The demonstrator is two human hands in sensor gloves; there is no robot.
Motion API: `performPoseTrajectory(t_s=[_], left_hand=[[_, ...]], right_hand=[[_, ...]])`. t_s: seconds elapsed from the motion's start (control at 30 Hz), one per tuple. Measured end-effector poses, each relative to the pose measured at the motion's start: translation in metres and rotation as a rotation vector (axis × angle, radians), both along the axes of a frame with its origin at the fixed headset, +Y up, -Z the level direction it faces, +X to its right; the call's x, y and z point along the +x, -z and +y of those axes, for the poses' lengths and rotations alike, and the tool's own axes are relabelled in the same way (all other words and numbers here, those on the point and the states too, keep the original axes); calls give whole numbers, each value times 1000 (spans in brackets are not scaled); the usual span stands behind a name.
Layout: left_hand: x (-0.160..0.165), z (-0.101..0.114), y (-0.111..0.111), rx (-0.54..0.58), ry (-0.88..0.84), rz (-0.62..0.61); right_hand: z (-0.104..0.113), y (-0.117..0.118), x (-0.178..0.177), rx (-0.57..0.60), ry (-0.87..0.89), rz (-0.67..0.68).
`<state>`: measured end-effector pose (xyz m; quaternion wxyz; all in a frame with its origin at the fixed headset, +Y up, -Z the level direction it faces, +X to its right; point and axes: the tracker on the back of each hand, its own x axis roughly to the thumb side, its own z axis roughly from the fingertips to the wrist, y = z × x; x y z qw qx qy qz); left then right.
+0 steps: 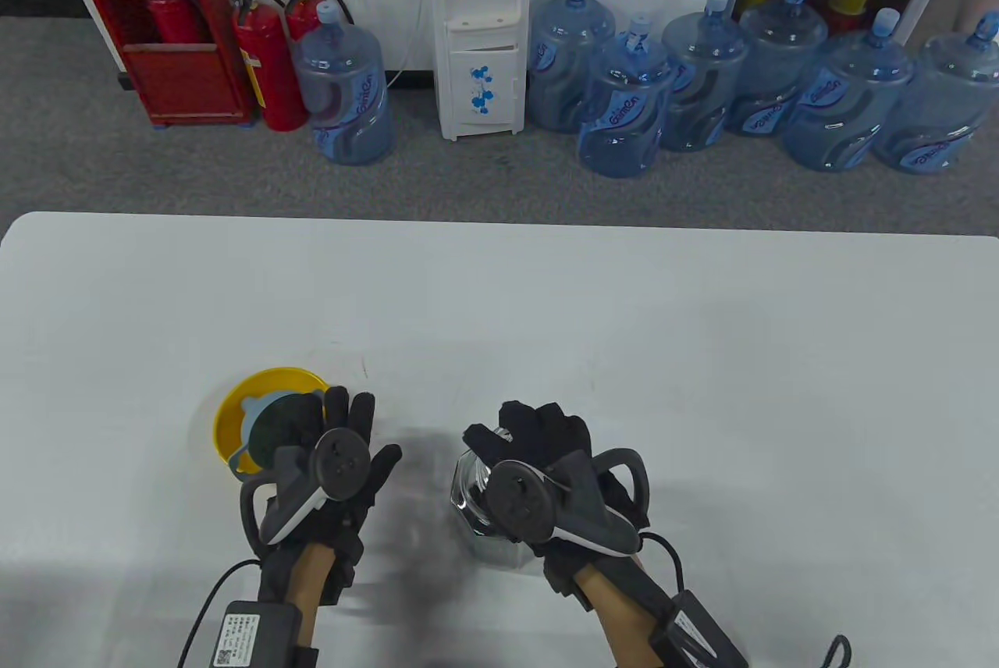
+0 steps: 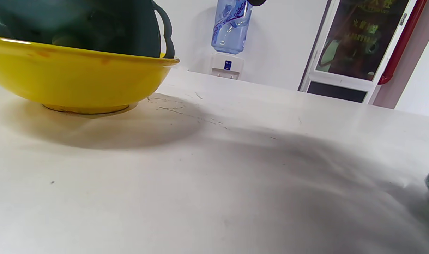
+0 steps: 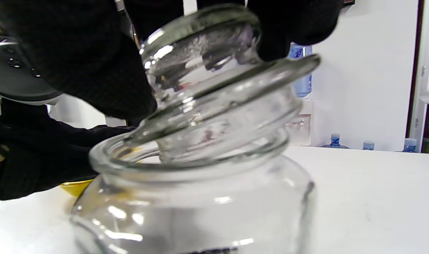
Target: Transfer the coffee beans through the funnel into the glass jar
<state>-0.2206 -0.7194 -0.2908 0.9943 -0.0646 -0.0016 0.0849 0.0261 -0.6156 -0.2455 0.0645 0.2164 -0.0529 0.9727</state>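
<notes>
A yellow bowl stands on the white table at the front left, with a blue-grey funnel lying in it. Both also show in the left wrist view: the bowl and the funnel. No coffee beans can be seen. My left hand hovers just right of the bowl with its fingers spread, holding nothing. A clear glass jar stands to the right. My right hand grips its glass lid, which is tilted and half lifted out of the jar's mouth.
Beyond the table's far edge, on the floor, stand several blue water jugs, a white water dispenser, fire extinguishers and a red cabinet. Cables trail from both wrists at the front edge.
</notes>
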Motion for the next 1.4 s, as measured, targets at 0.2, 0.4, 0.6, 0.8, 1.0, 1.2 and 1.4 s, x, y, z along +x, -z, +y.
performPoseTrajectory(t_s=[0.2, 0.4, 0.6, 0.8, 1.0, 1.2, 1.4], left_hand=[[0, 0, 0, -1, -5, -2], [2, -1, 1, -16, 10, -7], [2, -2, 1, -17, -3, -12], [3, -2, 1, -24, -3, -15], [3, -2, 1, -22, 4, -19], [5, 0, -1, -2, -3, -30], [6, 0, -2, 10, -3, -37]], right_hand=[[-1, -1, -1, -10, 16, 10], [-1, 1, 1, -40, 43, 5], [-6, 5, 6, -78, 92, 7], [-10, 7, 12, -88, 140, 11], [-8, 8, 16, -138, 146, 8], [-2, 3, 32, -39, 238, -3], [-1, -3, 62, 76, 429, -76]])
